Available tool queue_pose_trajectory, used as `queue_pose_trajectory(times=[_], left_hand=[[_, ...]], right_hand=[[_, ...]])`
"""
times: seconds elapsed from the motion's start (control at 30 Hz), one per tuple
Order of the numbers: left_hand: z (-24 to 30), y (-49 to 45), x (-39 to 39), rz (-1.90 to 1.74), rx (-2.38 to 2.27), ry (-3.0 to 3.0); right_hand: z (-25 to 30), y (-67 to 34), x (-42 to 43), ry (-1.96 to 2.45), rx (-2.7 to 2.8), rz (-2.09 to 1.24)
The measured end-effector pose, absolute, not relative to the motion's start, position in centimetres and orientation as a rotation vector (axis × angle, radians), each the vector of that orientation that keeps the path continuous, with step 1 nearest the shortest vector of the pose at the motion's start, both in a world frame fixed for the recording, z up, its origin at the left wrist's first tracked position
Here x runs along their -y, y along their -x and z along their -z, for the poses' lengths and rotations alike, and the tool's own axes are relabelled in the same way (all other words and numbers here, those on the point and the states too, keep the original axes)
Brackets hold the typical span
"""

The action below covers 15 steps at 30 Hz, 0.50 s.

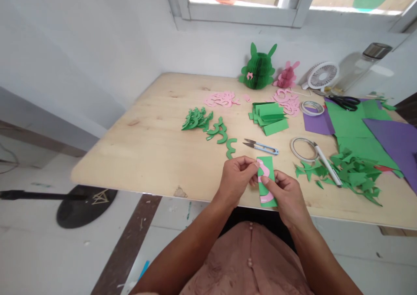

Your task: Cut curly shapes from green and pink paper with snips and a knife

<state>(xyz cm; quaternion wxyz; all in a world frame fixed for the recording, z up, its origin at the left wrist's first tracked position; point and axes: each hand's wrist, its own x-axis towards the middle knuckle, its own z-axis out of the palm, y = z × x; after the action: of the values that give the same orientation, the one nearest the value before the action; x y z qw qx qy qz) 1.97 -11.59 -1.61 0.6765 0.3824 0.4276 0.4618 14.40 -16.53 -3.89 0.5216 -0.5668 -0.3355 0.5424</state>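
Close to the table's front edge, both hands grip a green paper strip (267, 164) with a curvy pink paper cutout (267, 197) lying flat on it. My left hand (239, 177) pinches the upper left edge of the two layers. On the right side, my right hand (289, 195) presses its thumb onto the pink cutout, its other fingers behind the strip. Just beyond the hands lie blue-handled thread snips (261, 147), and left of them a scalloped green cutout (231, 147). A stack of folded green paper (269, 116) sits farther back.
Green cutouts (197, 119) and pink cutouts (221, 99) lie on the table (130, 156). At right are tape rolls (304, 149), a white pen (327, 164), green scraps (356, 173), purple paper (395, 140) and black scissors (344, 103). Behind stand a green paper figure (259, 71) and a fan (323, 75).
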Motion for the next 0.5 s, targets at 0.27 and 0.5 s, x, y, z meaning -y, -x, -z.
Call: queue_pose_trajectory(times=[0.27, 0.5], left_hand=[[1.43, -2.09, 11.72, -1.051, -0.972, -0.837], [1.33, -2.14, 11.89, -1.06, -0.967, -0.834]], right_hand=[[3.75, -14.36, 16.62, 1.355, 0.802, -1.296], [3.79, -14.36, 16.58, 1.355, 0.793, -1.304]])
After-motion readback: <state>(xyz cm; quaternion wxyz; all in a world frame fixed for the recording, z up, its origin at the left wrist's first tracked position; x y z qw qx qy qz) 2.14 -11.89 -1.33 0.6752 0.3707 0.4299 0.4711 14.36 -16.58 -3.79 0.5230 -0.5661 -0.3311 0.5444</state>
